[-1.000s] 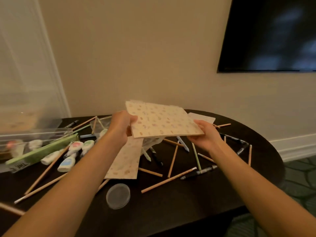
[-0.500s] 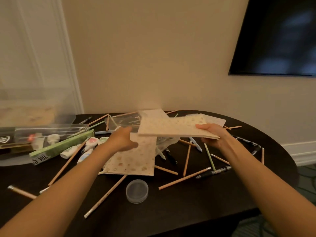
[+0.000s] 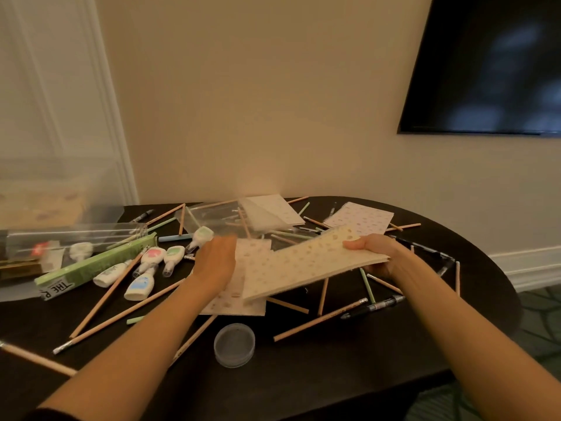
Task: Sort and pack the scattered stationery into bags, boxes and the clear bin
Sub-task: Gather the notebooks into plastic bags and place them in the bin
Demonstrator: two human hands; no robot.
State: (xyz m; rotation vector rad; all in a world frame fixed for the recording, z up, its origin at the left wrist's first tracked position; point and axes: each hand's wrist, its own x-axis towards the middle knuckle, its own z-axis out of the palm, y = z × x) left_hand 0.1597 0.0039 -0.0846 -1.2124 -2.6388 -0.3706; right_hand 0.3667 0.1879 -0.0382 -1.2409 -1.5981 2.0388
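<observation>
My right hand (image 3: pixel 376 253) grips a cream notebook with a dotted pattern (image 3: pixel 306 262) by its right end and holds it tilted above the dark table (image 3: pixel 334 369). My left hand (image 3: pixel 217 264) reaches down onto a second patterned notebook (image 3: pixel 243 296) lying flat on the table; whether its fingers curl round the notebook is hidden by blur. Two more patterned notebooks lie at the back, one under a clear bag (image 3: pixel 273 212) and one spiral-bound (image 3: pixel 359 220). Wooden pencils (image 3: pixel 318 322), pale green pens and black pens (image 3: pixel 373 306) are scattered around.
Correction-tape dispensers (image 3: pixel 151 259) and a green box (image 3: pixel 94 265) lie at the left, beside a clear bin (image 3: pixel 60 235). A small round clear lid (image 3: pixel 234 344) sits near the front. The wall is close behind the table, and a dark screen (image 3: pixel 491 65) hangs at the upper right.
My left hand let go of the held notebook and dropped to the notebook on the table. My right hand keeps the notebook and has tipped it down to the left.
</observation>
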